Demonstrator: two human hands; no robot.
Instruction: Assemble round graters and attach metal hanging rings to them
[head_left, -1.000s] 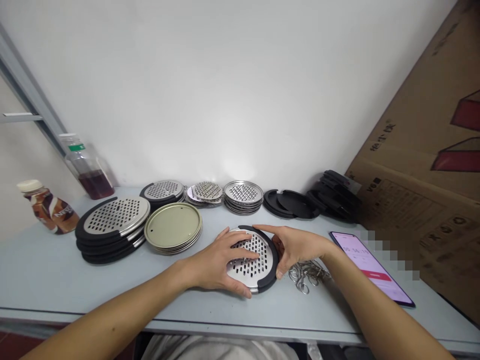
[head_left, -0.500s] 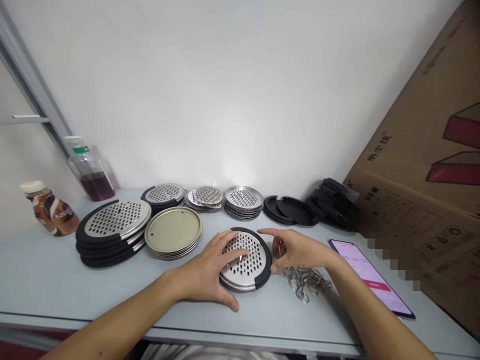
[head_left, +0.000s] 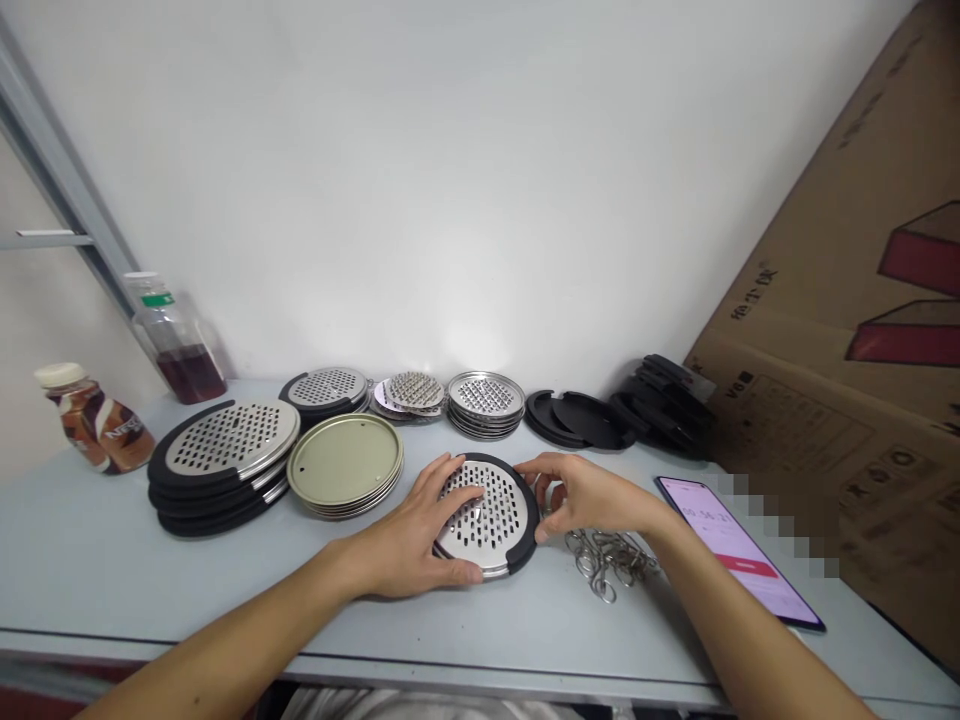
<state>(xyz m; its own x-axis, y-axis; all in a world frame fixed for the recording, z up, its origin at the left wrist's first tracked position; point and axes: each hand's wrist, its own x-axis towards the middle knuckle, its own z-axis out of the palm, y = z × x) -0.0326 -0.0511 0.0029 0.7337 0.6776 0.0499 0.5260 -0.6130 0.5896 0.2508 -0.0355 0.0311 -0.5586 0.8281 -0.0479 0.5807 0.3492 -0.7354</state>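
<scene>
A round grater point(head_left: 491, 515) with a black rim point(head_left: 529, 525) is held flat on the table point(head_left: 420, 635), directly in front of the person, where it can be reached by both hands. Its left side is covered by the left hand point(head_left: 420, 530), which is opened wide, with fingers laid over the slotted face and the thumb set along the near edge; it is presumably spread so that the disc is kept from sliding. The rim is held on the opposite side by the right hand point(head_left: 581, 495), half open, with forefinger and thumb placed against it at two separate points and the other fingers curled in; by that spacing, pressure can probably be met evenly from both sides. A tangle of metal rings point(head_left: 611, 560) is left just beside the right hand, perhaps to be within easy reach, and a phone point(head_left: 739, 555) is laid face up farther right, seemingly so that its running timer can be read. Like pieces are kept together: rimmed graters point(head_left: 232, 440) are piled at the left, greenish plates point(head_left: 345, 460) are stacked next to them, and bare metal discs point(head_left: 486, 395) and black trays point(head_left: 596, 420) are lined up near the wall, likely so that the working spot is left uncrowded.
</scene>
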